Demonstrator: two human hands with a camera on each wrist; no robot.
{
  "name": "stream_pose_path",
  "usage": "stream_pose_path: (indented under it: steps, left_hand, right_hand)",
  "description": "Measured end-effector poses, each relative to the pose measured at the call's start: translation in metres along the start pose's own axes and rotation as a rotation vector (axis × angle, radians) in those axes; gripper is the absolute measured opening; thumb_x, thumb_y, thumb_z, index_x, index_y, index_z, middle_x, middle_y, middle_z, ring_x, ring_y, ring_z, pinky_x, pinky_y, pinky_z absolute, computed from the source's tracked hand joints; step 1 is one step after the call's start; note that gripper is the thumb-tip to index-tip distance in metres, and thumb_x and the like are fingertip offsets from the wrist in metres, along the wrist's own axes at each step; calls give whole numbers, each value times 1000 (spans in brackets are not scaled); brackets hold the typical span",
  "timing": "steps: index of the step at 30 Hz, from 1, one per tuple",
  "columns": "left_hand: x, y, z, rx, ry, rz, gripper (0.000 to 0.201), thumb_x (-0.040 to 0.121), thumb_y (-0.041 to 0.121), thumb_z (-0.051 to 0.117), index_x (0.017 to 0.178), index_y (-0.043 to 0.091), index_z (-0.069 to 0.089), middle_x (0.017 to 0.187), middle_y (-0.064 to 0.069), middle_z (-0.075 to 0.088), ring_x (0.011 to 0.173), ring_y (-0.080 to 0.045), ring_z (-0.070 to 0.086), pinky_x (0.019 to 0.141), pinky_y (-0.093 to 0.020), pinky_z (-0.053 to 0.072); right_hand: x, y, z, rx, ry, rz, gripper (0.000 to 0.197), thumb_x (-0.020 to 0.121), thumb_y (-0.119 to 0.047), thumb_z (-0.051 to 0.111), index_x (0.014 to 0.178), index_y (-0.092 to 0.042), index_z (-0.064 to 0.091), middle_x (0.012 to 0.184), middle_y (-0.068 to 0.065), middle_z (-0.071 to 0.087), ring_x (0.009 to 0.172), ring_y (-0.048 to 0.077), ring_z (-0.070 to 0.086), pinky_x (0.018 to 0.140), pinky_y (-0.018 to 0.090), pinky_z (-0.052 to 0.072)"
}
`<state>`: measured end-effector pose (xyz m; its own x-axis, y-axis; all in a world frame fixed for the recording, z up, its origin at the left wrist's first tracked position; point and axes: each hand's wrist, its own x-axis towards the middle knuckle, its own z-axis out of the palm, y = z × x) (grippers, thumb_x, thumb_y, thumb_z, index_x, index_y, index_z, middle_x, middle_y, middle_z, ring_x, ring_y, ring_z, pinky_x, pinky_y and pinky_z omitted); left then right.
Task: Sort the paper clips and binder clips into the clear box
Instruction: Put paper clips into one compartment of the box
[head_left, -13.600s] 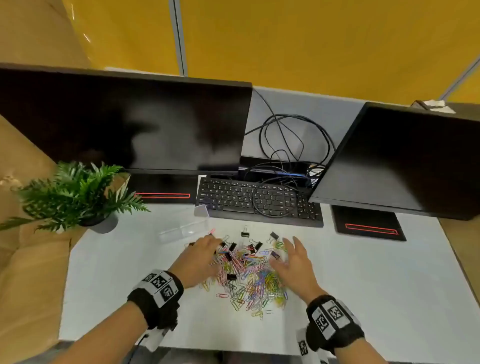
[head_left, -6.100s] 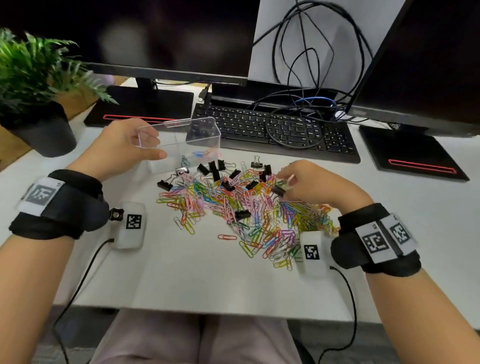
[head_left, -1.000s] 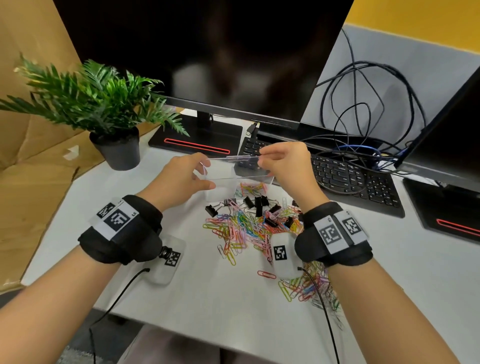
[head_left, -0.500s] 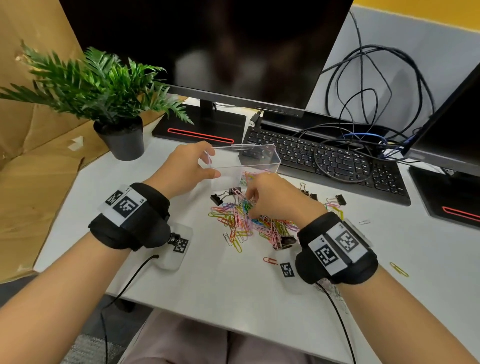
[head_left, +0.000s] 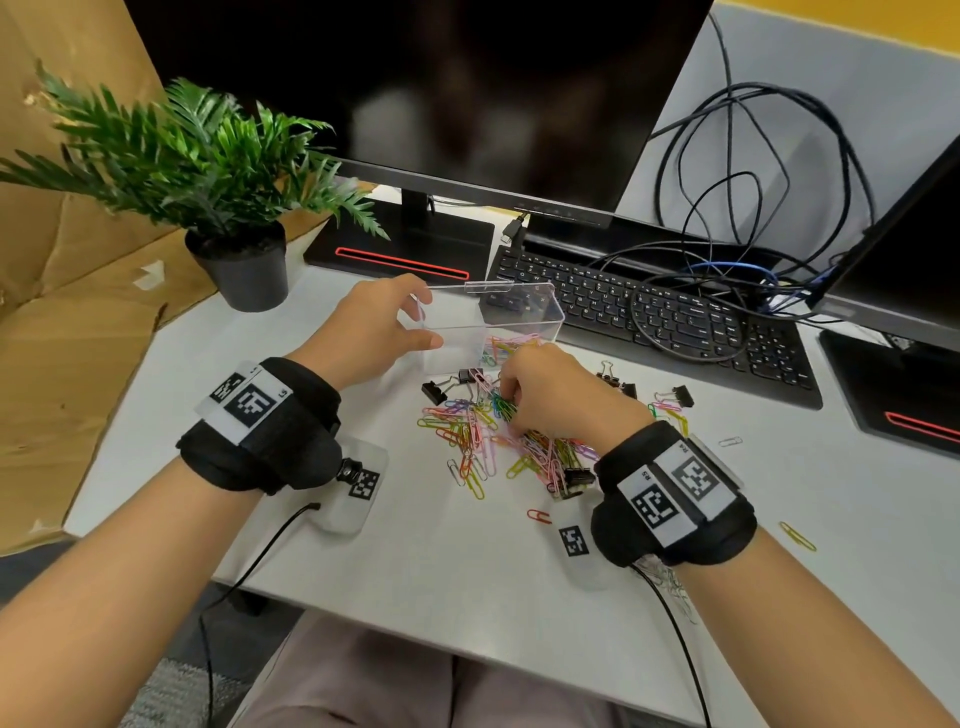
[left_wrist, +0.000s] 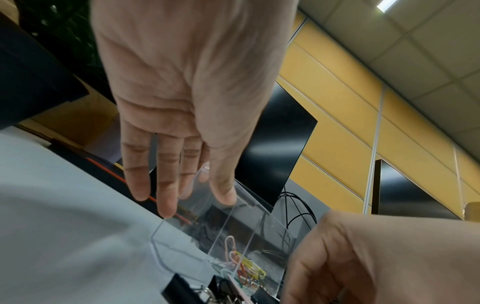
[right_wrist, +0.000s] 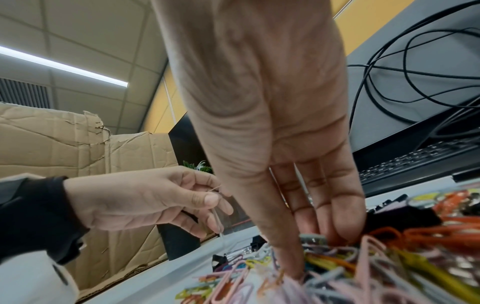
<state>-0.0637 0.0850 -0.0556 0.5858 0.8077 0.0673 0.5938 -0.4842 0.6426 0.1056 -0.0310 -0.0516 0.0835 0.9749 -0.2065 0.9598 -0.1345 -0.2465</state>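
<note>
While left hand (head_left: 371, 327) steadies clear box (head_left: 540, 312), wristband (head_left: 675, 493) reads "R5".

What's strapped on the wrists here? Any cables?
Both forearms are bare, no sleeves. Each wrist wears a black fabric band with white square-code tags. A pale camera pod bearing another code tag hangs under each wrist, trailing a thin black cable.

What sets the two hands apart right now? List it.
The left hand grips the end wall of the clear box, raised off the desk; the right hand reaches down into the paper clip pile. The left hand's fingers wrap the box's wall; the right hand's fingers pinch at clips. Both wear black wrist straps.
</note>
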Motion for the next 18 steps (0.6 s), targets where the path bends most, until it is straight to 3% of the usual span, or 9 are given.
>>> stream_pose_path:
  steps: [7, 15, 18]
  left_hand:
    - [0, 0, 0, -6, 0, -2, 42, 82, 30, 75, 118, 17, 56, 107, -2, 59, 83, -25, 62, 80, -36, 50]
    - [-1, 1, 0, -9, 2, -14, 43, 82, 31, 75, 117, 18, 56, 108, -3, 60, 84, -23, 62, 81, -35, 50]
    - [-1, 1, -2, -5, 2, -24, 50, 81, 32, 76, 123, 17, 54, 115, -5, 61, 85, -22, 64, 83, -34, 50]
  right_hand:
    - [-1, 2, -2, 16, 38, -30, 23, 77, 8, 55, 91, -3, 70, 93, 9, 63, 87, 26, 59, 71, 32, 49]
    - [3, 12, 1, 155, 59, -15, 19, 74, 7, 61, 77, -6, 75, 74, -1, 62, 75, 15, 59, 68, 22, 43]
    - [-1, 18, -4, 279, 92, 13, 13, 73, 6, 69, 78, -4, 75, 66, -7, 62, 63, 6, 57, 59, 19, 44]
